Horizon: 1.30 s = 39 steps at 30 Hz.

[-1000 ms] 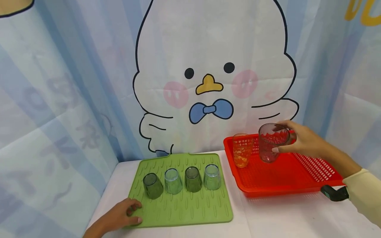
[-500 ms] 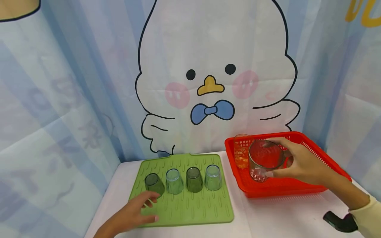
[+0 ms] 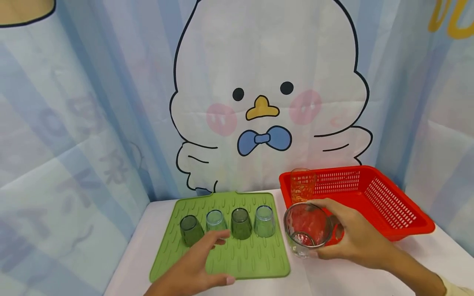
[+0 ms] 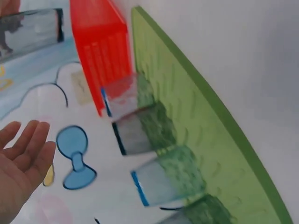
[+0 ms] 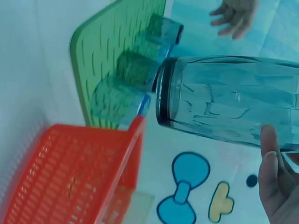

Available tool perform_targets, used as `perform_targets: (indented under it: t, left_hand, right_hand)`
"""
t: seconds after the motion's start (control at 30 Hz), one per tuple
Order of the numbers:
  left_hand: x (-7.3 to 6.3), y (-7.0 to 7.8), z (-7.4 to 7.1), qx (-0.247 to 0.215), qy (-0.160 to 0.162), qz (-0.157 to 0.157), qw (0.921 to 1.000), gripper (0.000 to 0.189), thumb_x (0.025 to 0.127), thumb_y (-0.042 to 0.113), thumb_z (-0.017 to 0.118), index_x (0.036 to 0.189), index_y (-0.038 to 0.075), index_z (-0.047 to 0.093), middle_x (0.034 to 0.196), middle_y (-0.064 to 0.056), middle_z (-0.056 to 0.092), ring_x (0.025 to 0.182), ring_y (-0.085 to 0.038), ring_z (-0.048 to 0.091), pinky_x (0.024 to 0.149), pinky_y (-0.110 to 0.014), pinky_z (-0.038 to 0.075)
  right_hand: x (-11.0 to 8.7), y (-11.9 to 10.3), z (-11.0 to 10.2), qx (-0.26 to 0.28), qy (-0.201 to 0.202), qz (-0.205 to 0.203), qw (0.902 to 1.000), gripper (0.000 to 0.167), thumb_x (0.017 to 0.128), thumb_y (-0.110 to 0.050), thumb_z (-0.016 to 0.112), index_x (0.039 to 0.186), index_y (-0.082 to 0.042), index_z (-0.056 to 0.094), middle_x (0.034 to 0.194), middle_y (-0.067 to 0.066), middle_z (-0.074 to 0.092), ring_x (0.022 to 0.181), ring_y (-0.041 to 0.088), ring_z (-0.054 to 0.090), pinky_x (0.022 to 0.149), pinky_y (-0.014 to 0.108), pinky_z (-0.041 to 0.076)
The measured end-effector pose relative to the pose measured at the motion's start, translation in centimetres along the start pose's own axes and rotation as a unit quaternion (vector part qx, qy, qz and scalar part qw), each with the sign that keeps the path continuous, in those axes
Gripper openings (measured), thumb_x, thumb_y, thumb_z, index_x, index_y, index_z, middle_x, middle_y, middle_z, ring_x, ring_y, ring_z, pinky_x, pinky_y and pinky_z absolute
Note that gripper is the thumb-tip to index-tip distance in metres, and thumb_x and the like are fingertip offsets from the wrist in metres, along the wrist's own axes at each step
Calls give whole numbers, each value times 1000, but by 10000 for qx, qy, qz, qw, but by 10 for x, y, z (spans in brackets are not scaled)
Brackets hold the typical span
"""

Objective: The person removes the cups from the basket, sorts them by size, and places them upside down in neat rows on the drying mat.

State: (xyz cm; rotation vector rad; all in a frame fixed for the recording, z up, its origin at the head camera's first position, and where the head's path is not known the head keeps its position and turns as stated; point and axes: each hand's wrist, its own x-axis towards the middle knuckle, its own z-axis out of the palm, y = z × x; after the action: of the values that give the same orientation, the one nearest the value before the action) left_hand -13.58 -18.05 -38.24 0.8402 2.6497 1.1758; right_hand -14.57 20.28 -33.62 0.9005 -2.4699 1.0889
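My right hand (image 3: 355, 236) grips a clear drinking glass (image 3: 307, 226) by its side, mouth up and tilted toward me, in front of the red basket's left end. In the right wrist view the glass (image 5: 224, 100) shows its thick base, with a thumb along its wall. My left hand (image 3: 196, 267) hovers over the front left of the green drying mat (image 3: 255, 265), fingers spread and holding nothing. Upside down in a row on the mat stand a dark glass (image 3: 189, 231), a pale glass (image 3: 216, 220), another dark glass (image 3: 241, 224) and another pale glass (image 3: 264, 222).
The red plastic basket (image 3: 411, 224) stands right of the mat. A tall clear glass (image 3: 303, 185) is upright in its left end. A curtain (image 3: 259, 53) printed with a white bird hangs behind the white-covered table (image 3: 314, 283).
My right hand has carried the glass out of the basket, leftward and toward me. My left hand has moved right from the mat's left edge and opened wider.
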Motion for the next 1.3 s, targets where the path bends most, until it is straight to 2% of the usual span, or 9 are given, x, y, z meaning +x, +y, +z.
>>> perform_targets:
  t: [0.17, 0.37, 0.5, 0.67, 0.8, 0.9, 1.03, 1.23, 1.3]
  left_hand:
    - [6, 21, 11, -145, -19, 294, 9995, 88, 82, 50, 80, 153, 35, 30, 150, 12, 43, 133, -19, 48, 105, -45, 47]
    - [13, 42, 19, -618, -290, 31, 9977, 96, 79, 52, 82, 155, 40, 24, 152, 16, 39, 137, -16, 43, 109, -53, 42]
    - [19, 50, 23, -696, -394, -35, 9968, 96, 79, 56, 80, 155, 40, 23, 152, 15, 39, 137, -17, 43, 109, -55, 42]
    - [23, 51, 27, -572, -447, 85, 9973, 97, 79, 55, 81, 155, 37, 24, 151, 14, 40, 136, -16, 45, 108, -51, 45]
    - [26, 48, 31, -442, -500, 437, 9968, 96, 80, 47, 83, 156, 30, 27, 151, 8, 42, 134, -15, 47, 108, -41, 46]
    - [28, 47, 33, -349, -539, 562, 9964, 93, 81, 45, 83, 156, 26, 30, 148, 5, 45, 131, -12, 48, 106, -37, 47]
    - [29, 45, 34, -192, -487, 593, 9969, 91, 81, 48, 82, 154, 25, 33, 143, 4, 49, 126, -9, 50, 103, -36, 50]
    - [29, 42, 38, -2, -197, 978, 9950, 83, 82, 42, 83, 150, 25, 37, 133, 3, 52, 116, -7, 54, 96, -28, 52]
    - [29, 42, 39, -9, -101, 1008, 9949, 82, 81, 41, 83, 148, 26, 38, 130, 4, 53, 113, -7, 56, 95, -28, 52]
  right_hand:
    - [-5, -13, 17, -1, -53, 192, 9998, 81, 67, -45, 93, 135, -30, 52, 117, -13, 61, 99, 8, 62, 71, 24, 59]
    - [-7, -25, 35, 7, -137, 389, 9992, 79, 66, -54, 91, 133, -36, 52, 115, -18, 60, 97, 5, 59, 72, 23, 57]
    - [-9, -28, 46, 204, -276, 523, 9980, 78, 67, -53, 90, 133, -37, 52, 109, -17, 58, 87, 6, 56, 64, 22, 53]
    - [-13, -27, 57, 526, -637, 589, 9948, 78, 70, -51, 89, 135, -35, 51, 103, -10, 57, 72, 5, 54, 59, 23, 50]
    - [-14, -28, 63, 690, -954, 757, 9902, 79, 70, -49, 89, 138, -35, 49, 107, -5, 56, 74, 6, 55, 59, 22, 51]
    - [-14, -29, 68, 755, -1077, 842, 9877, 80, 70, -48, 89, 138, -34, 50, 107, -3, 56, 74, 7, 56, 59, 22, 52]
    - [-14, -28, 74, 738, -1101, 814, 9878, 79, 70, -48, 89, 138, -33, 51, 105, -3, 54, 74, 7, 56, 57, 21, 51]
    - [-13, -24, 78, 767, -1021, 561, 9902, 79, 70, -44, 91, 138, -35, 52, 107, -5, 56, 74, 4, 55, 57, 21, 51]
    - [-12, -22, 79, 822, -1015, 508, 9901, 79, 69, -42, 92, 138, -34, 52, 107, -5, 57, 74, 3, 54, 58, 21, 52]
